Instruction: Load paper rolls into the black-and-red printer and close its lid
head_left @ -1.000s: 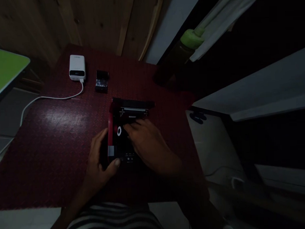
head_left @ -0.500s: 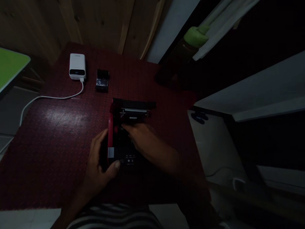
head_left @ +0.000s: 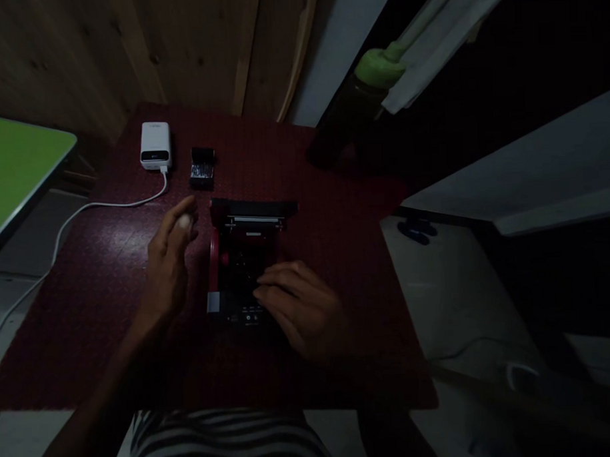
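In front of me a small red and black machine [head_left: 249,234], which looks like a label printer, stands on the table with its lid [head_left: 254,207] raised. Buttons show on its front panel, and its inside is too dark to make out. To the left of it, apart from it, my left hand [head_left: 169,260] hovers with loosely bent fingers and nothing seen in it. My right hand [head_left: 302,305] lies over the machine's front right part, fingers stretched with their tips at the inner edge. Beyond the machine lies a black ribbon roll [head_left: 202,173], its shiny film partly unwound.
A white power bank [head_left: 155,146] with a white cable [head_left: 119,204] sits at the back left of the dark red table [head_left: 112,315]. A bottle with a green top [head_left: 379,68] stands back right. A green tabletop [head_left: 22,165] is at far left; slippers [head_left: 417,231] lie on the floor.
My left hand has let go of the machine's left side and risen forward and left of it. My right hand has drawn back from inside toward the front panel.
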`<state>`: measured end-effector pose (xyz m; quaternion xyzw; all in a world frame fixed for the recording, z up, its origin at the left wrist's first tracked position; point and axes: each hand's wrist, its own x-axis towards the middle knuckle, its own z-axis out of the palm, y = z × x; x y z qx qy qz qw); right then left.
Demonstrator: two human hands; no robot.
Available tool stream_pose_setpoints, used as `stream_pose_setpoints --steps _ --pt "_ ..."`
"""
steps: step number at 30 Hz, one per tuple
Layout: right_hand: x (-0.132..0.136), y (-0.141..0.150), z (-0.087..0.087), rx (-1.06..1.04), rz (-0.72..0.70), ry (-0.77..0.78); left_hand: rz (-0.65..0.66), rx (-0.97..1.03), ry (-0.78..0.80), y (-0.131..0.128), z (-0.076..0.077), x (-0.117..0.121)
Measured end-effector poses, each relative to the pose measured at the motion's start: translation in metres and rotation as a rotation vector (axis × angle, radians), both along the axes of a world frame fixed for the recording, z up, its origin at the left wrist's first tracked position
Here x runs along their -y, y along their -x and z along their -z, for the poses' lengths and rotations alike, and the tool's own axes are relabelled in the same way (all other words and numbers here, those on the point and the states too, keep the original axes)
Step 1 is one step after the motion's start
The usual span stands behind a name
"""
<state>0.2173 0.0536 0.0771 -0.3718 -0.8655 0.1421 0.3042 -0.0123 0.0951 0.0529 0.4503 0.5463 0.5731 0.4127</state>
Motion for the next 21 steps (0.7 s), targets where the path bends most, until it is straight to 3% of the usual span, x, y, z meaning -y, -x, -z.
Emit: stream_pose_setpoints --steps 3,5,10,14,21 --pt "0.017 0.005 0.006 -0.025 0.121 -0.118 -0.005 0.031 0.012 -0.01 -0.007 -0.028" --pt "0.028 0.007 0.009 0.003 0.178 -0.157 -0.018 0.047 0.021 -0.013 -0.009 -0.028" --pt "0.047 0.007 0.015 0.139 0.286 -0.236 0.016 0.027 0.105 -0.005 -0.004 0.016" --pt "0.046 0.006 0.017 0.111 0.283 -0.18 0.087 0.025 0.231 0.001 0.003 0.048" --pt "0.035 0.006 0.012 0.072 0.245 -0.14 0.17 0.069 0.264 -0.002 0.001 0.055"
